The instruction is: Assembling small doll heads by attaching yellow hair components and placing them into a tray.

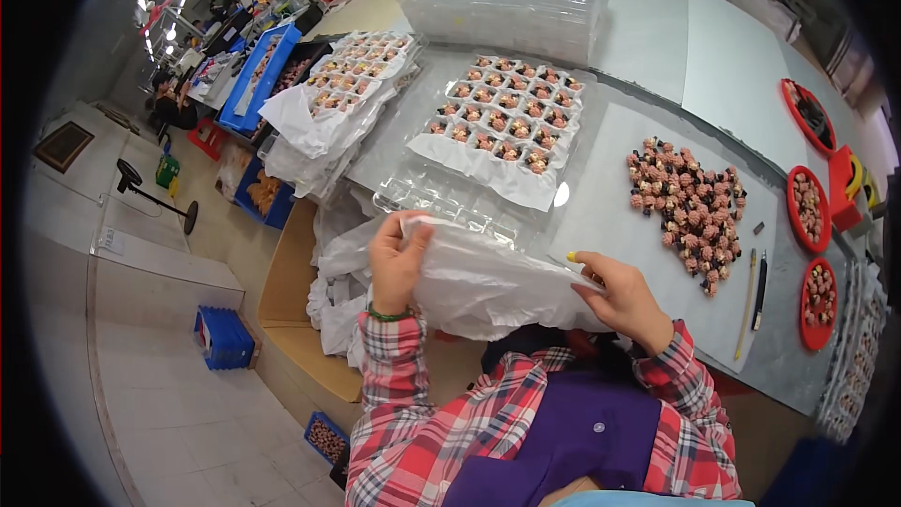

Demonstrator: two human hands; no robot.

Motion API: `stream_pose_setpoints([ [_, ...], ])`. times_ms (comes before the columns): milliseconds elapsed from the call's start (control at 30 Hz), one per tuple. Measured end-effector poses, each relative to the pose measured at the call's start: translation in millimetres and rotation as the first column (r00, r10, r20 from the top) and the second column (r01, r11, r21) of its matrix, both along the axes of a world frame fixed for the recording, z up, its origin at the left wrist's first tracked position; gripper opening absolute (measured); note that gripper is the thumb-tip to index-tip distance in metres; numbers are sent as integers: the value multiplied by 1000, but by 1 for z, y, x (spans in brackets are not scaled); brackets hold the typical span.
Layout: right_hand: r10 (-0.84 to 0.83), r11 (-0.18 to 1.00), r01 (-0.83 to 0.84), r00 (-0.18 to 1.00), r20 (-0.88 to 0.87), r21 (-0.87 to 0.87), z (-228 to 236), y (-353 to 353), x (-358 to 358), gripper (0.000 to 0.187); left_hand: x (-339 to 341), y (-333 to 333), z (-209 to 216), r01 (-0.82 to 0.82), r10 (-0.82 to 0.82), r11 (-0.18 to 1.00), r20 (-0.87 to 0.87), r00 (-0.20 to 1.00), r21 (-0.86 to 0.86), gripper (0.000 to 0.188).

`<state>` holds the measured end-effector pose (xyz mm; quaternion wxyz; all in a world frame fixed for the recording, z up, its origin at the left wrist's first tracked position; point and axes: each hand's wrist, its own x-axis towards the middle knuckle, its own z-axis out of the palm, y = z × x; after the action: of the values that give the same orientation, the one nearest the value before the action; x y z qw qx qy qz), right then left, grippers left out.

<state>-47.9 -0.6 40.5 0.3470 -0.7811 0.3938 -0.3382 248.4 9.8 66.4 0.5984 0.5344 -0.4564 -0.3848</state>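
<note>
The left hand (398, 263), near the centre of the frame, is pinching the upper left edge of a thin white sheet (488, 291) between the thumb and the fingers. The right hand (624, 296), a little to the right, is pinching the other end of this sheet, and something yellow is showing on one of its fingertips. So the sheet is hanging, wrinkled, between both hands in the middle of the frame.

Just above the sheet, an unfilled clear plastic tray (446, 195) is lying with its compartments showing. Higher, a paper-lined tray (483, 169) is holding rows of small pink and black ornaments. To the right, a loose pile of similar ornaments (690, 211) is resting, and a black pen (759, 291) and a slim yellowish stick (746, 305) are lying below it.

Farther out, a stack of clear trays (507, 14) is standing at upper centre, three red bowls (793, 207) are lining the right side, and a cardboard box (286, 272) is standing left of the hands.
</note>
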Motion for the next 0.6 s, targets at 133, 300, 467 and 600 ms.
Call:
stream_pose_setpoints([
  [133,-35,999,35,999,42,10,-14,-8,2,25,65,-30,-2,-157,214,967,300,930,-202,16],
  [300,-161,908,72,969,188,412,-10,-22,20,14,118,-90,-9,-187,279,955,480,832,-231,18],
  [467,-283,844,129,932,226,521,-48,-62,36,21,134,-150,-35,-142,231,973,695,681,-184,25],
  [600,-372,870,318,925,79,378,-61,-85,38,25,134,-177,-54,-178,171,981,804,570,-82,25],
])
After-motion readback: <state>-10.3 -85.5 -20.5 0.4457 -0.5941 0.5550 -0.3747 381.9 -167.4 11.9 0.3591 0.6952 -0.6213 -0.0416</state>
